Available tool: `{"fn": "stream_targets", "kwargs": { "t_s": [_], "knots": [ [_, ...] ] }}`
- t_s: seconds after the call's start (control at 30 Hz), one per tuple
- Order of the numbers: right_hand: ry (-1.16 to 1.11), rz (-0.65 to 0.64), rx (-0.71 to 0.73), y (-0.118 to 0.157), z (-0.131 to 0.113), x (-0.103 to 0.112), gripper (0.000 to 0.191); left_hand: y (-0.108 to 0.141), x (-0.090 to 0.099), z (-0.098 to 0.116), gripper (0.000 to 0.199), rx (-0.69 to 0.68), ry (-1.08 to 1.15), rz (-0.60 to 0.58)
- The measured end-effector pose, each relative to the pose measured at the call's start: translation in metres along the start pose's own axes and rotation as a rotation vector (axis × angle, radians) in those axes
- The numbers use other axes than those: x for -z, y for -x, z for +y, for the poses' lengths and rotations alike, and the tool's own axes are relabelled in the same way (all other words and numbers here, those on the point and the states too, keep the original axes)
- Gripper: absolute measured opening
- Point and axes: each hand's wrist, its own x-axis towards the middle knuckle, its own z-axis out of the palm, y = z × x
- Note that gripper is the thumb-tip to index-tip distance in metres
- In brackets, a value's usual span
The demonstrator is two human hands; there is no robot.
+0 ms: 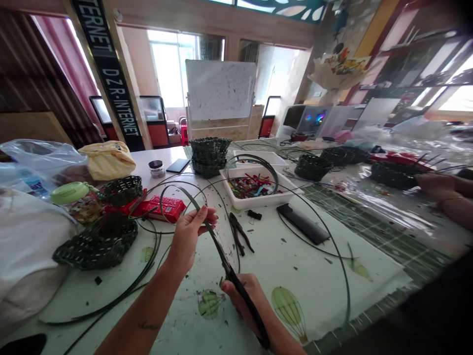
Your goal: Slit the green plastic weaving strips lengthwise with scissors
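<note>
My left hand [189, 238] pinches a dark green plastic weaving strip [194, 212] between thumb and fingers above the printed tablecloth. My right hand [244, 301] is closed around the long black handles of a pair of scissors [246, 308]. The strip runs down from my left hand to the scissor blades, which sit at its lower part. Its far end curves in a loop over the table. Black-handled pliers [238, 232] lie just beyond my right hand, apart from it. A small woven green basket piece [96, 244] lies to the left of my left hand.
A white tray [258, 199] of colourful scraps stands ahead, with several woven baskets around it. Loose strips, a red packet [158, 208] and plastic bags cover the table's left side. A co-worker's hand [436, 190] rests at the right, near a dark basket [393, 175].
</note>
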Motion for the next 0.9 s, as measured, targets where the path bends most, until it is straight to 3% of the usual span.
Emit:
{"fn": "stream_targets", "kwargs": {
  "t_s": [0.4,0.77,0.9],
  "knots": [
    [0.041,-0.038,0.005,-0.003,0.003,0.002,0.061,0.001,0.0,0.002,0.029,-0.02,-0.017,0.001],
    [0.069,-0.156,0.021,0.004,-0.009,0.018,0.064,0.015,-0.015,-0.01,0.03,0.027,-0.108,-0.062],
    [0.056,-0.111,0.004,0.006,-0.012,0.016,0.065,0.014,-0.014,-0.009,0.031,0.029,-0.117,-0.058]
  ]
}}
